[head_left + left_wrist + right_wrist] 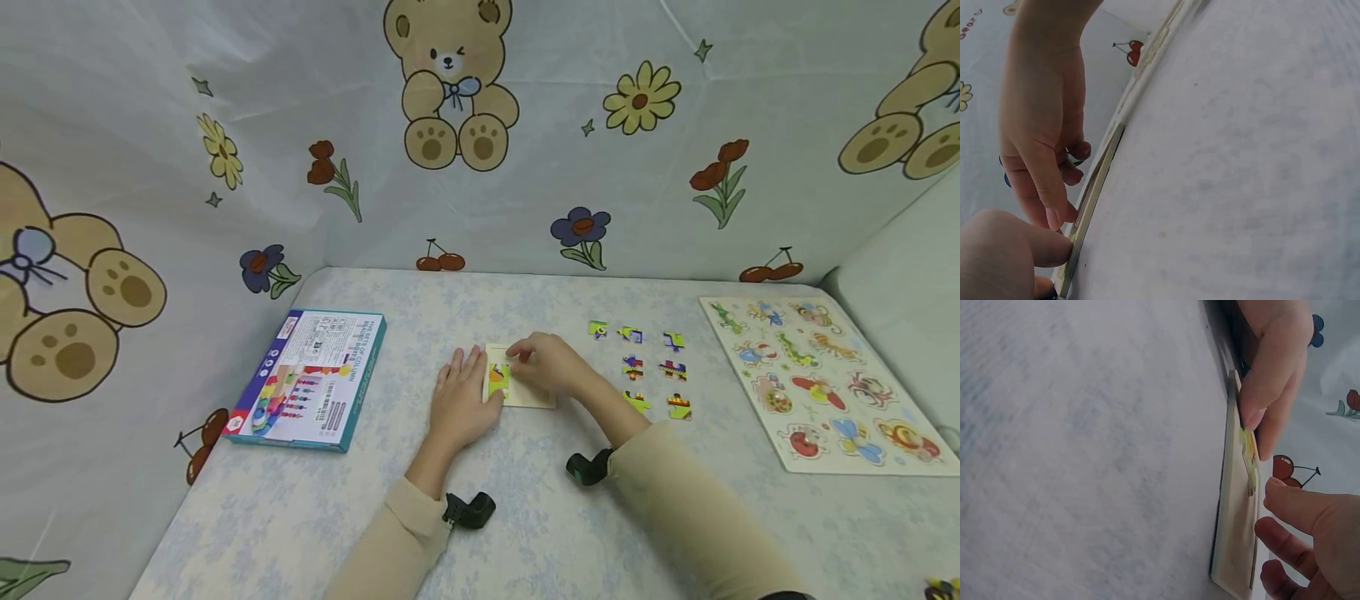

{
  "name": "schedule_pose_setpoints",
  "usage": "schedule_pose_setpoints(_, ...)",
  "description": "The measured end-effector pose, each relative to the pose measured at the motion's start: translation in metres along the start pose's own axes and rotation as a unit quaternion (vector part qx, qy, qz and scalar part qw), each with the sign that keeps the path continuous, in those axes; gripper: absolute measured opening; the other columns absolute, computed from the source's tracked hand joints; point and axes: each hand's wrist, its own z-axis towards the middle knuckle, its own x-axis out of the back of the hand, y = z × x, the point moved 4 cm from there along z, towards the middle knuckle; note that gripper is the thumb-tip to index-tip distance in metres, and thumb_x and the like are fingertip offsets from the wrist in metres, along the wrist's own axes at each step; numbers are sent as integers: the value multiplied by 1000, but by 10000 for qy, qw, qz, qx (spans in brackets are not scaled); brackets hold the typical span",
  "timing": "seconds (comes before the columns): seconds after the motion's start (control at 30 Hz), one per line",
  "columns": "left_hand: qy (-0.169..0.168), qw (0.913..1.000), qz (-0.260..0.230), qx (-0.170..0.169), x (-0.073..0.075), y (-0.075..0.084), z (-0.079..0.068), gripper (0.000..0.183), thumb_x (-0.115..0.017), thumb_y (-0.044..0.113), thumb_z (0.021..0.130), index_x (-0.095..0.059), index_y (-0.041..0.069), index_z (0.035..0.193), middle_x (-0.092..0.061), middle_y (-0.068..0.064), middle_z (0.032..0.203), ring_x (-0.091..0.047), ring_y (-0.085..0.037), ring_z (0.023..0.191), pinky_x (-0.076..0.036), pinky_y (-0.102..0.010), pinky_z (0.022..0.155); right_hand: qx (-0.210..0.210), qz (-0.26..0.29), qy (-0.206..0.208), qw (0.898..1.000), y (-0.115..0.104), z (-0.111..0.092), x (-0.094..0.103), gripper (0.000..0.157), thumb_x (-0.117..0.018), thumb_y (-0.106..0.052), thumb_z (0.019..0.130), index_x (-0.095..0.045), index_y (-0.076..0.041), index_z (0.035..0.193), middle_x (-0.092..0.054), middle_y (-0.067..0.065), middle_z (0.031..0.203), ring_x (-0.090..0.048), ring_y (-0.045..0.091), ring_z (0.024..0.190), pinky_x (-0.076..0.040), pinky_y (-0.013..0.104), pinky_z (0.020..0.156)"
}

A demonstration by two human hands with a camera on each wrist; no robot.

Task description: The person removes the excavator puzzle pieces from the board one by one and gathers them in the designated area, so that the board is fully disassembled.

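Observation:
A small pale wooden puzzle board (534,398) lies on the table with a yellow-green, orange-marked piece area (498,377) along its left part. My left hand (461,400) rests at the board's left edge, fingers stretched forward and thumb pressing the lower left part. Over the board's upper part is my right hand (551,362), its fingers loosely bent, fingertips close to the pieces. In the right wrist view its thumb and fingers (1285,547) stand apart with nothing visible between them. A puzzle piece (1249,462) sits slightly raised above the board's surface there.
Several loose jigsaw pieces (672,369) lie in rows right of the board. A large animal puzzle board (813,354) is at the far right, and a boxed toy (322,412) at the left. Bear-printed cloth (525,225) stands behind the table. A yellow-black object (941,589) shows at the bottom right corner.

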Motion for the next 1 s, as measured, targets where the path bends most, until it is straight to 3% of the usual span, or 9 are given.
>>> schedule_pose_setpoints(0.4, 14, 9999, 83, -76, 1, 0, -1, 71, -48, 45, 96, -30, 13, 157, -22, 0, 166, -8, -25, 156, -8, -48, 127, 228, 153, 192, 9994, -3, 0, -11, 19, -73, -26, 90, -73, -13, 105, -66, 2, 99, -55, 18, 93, -46, 36, 85)
schedule_pose_setpoints(0.53, 25, 9999, 88, -89, 0, 0, -1, 71, -48, 44, 95, -31, 12, 157, -23, -1, 165, -8, -25, 156, -8, -48, 127, 108, 216, 213, 9995, -4, 1, -14, 19, -75, -27, 89, -71, -14, 102, -63, 1, 96, -52, 17, 91, -43, 32, 81)
schedule_pose_setpoints(0.8, 8, 9999, 127, -79, 0, 0, -1, 72, -48, 44, 95, -31, 13, 157, -23, 0, 165, -8, -24, 156, -8, -47, 127, -44, 791, 110, 9968, -6, 1, -15, 19, -76, -19, 88, -64, -12, 100, -64, 2, 94, -56, 15, 83, -47, 28, 75)
schedule_pose_setpoints(1.0, 11, 9999, 62, -89, 2, 1, -1, 71, -51, 43, 95, -32, 12, 156, -24, -1, 165, -8, -26, 156, -8, -48, 127, -38, 1113, 90, 9937, -4, 1, -14, 19, -76, -17, 88, -60, -14, 98, -63, 1, 90, -52, 15, 74, -43, 25, 66)
